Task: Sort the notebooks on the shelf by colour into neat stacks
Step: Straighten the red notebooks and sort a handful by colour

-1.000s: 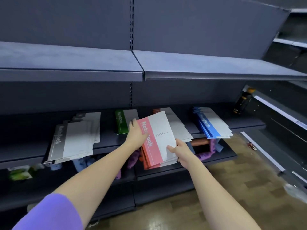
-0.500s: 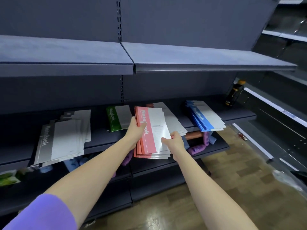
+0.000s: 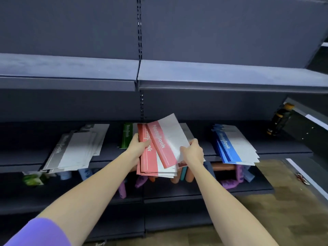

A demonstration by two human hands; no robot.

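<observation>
Red notebooks (image 3: 154, 157) between gripping hands (image 3: 165, 148)

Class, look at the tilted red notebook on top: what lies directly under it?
Under the tilted red notebook lies a stack of red notebooks, which the left hand steadies; the right hand grips the top one. How many notebooks the stack holds cannot be told.

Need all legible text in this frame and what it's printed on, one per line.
"Notebook" on the pink band of the top pink notebook, tilted, held by both hands.
"Notebook" on the pink notebook beneath, partly covered by the left hand.
"Notebook" on the green notebook.
"Notebook" on the grey notebook stack.
"Notebook" on the blue notebook stack.
Dark bottle label: too blurred to read.
</observation>
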